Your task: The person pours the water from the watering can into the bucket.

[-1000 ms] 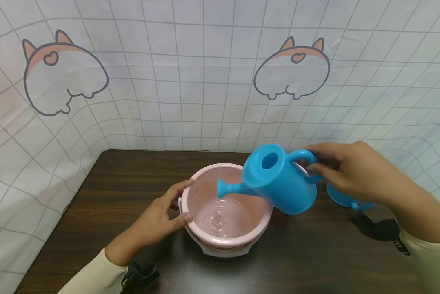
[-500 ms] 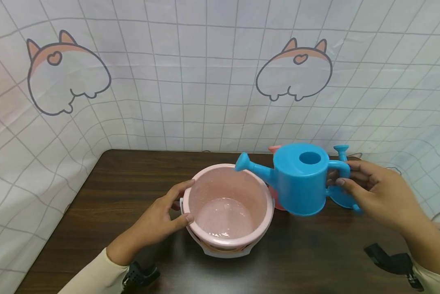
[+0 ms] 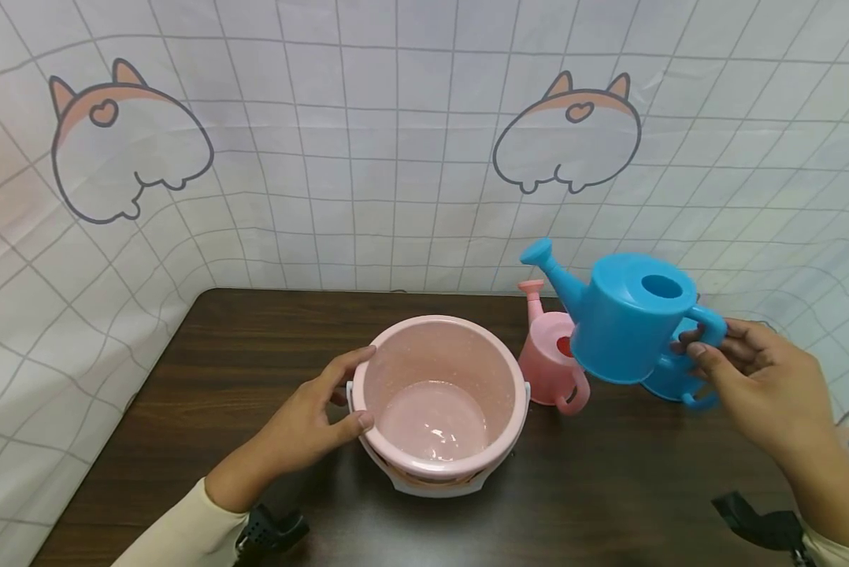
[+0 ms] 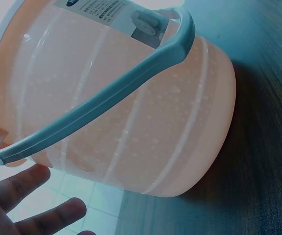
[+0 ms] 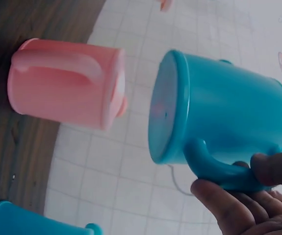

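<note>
Head view: pink bucket (image 3: pixel 439 394) sits mid-table (image 3: pixel 254 346) with a little water at the bottom. Left hand (image 3: pixel 311 421) grips the bucket's left rim, thumb over the edge, fingers curled on the outside wall; in the left wrist view only two fingertips (image 4: pixel 18 183) show, the rest of the hand is cut off. Right hand (image 3: pixel 758 378) holds the blue watering can (image 3: pixel 623 315) by its handle, fingers wrapped round it, up in the air right of the bucket, spout tilted up and back. Pink watering can (image 3: pixel 554 358) stands just right of the bucket. A second blue can (image 3: pixel 672 382) behind the held one is mostly hidden, type hard to confirm. Right wrist view shows the held can's base (image 5: pixel 167 107), spout out of view. Versus 1 s ago: can was tipped over the bucket pouring, now lifted clear to the right; left hand unchanged.
</note>
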### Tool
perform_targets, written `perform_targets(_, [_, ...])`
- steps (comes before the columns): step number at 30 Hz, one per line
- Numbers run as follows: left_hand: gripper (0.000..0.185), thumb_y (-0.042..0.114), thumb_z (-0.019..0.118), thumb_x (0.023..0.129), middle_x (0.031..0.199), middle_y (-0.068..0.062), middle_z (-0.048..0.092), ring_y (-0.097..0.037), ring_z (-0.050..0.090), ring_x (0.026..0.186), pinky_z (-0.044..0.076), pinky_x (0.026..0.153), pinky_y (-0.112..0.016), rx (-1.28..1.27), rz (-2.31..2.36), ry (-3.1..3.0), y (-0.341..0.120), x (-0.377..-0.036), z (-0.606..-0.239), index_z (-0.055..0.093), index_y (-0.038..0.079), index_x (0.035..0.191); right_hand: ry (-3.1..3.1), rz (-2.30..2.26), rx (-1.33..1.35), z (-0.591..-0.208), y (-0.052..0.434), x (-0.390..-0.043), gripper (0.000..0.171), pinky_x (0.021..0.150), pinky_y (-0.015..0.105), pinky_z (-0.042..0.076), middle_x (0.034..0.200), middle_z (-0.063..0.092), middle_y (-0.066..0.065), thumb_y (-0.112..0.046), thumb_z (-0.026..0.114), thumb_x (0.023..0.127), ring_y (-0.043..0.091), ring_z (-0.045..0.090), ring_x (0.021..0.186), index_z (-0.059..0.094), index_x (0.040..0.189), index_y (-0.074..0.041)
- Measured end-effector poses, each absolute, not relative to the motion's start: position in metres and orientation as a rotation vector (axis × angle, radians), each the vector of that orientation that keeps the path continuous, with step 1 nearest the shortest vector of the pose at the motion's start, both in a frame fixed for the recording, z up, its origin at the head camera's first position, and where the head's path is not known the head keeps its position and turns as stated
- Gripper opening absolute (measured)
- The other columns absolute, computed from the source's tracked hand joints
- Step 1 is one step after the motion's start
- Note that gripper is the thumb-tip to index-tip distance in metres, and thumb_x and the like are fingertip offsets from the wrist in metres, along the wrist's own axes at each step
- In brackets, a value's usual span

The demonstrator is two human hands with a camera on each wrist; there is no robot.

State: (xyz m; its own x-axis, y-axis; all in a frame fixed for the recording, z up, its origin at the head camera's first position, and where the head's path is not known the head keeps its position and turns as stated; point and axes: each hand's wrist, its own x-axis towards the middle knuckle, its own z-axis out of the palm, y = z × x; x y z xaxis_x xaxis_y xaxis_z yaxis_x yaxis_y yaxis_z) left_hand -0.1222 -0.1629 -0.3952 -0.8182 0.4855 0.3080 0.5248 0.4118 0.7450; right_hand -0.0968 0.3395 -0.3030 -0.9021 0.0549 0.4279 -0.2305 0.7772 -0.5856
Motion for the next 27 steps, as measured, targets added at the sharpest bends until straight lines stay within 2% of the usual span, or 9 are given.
perform_targets(4, [0.073, 0.045, 0.068, 0.096, 0.13, -0.004, 0.063, -0.017, 0.066, 0.095, 0.055, 0.085, -0.046, -0.938, -1.398, -2.601, -0.163, -0.122, -0.396, 0.035, 0.025, 0.158, -2.556, 0.865, 0.01, -0.307, 0.342, -0.098, 0.04, 0.067, 0.003, 0.042, 0.114, 0.072, 0.014, -0.015, 0.063, 0.103, -0.025, 0.053, 0.079, 0.056, 0.135, 0.007])
perform_targets(9, [0.073, 0.046, 0.067, 0.096, 0.131, -0.004, 0.063, -0.017, 0.066, 0.096, 0.055, 0.086, -0.046, -0.939, -1.396, -2.605, -0.163, -0.121, -0.395, 0.034, 0.025, 0.158, -2.516, 0.899, -0.072, -0.314, 0.343, -0.099, 0.044, 0.063, 0.003, 0.043, 0.12, 0.065, 0.031, -0.016, 0.063, 0.103, -0.027, 0.05, 0.078, 0.053, 0.138, 0.01])
perform_targets(15, [0.073, 0.047, 0.067, 0.096, 0.131, -0.005, 0.063, -0.017, 0.067, 0.095, 0.055, 0.086, -0.05, -0.938, -1.405, -2.609, -0.164, -0.122, -0.394, 0.034, 0.025, 0.158, -2.481, 0.938, -0.177, -0.323, 0.344, -0.102, 0.044, 0.061, 0.003, 0.043, 0.122, 0.063, 0.034, -0.015, 0.061, 0.103, -0.029, 0.047, 0.075, 0.053, 0.136, 0.013])
perform_targets(27, [0.073, 0.046, 0.067, 0.096, 0.13, -0.003, 0.063, -0.017, 0.067, 0.096, 0.054, 0.086, -0.051, -0.925, -1.401, -2.613, -0.164, -0.121, -0.396, 0.034, 0.027, 0.159, -2.475, 1.012, -0.387, -0.341, 0.347, -0.109, 0.052, 0.059, 0.005, 0.043, 0.126, 0.063, 0.027, -0.027, 0.058, 0.105, -0.025, 0.05, 0.072, 0.05, 0.143, 0.008])
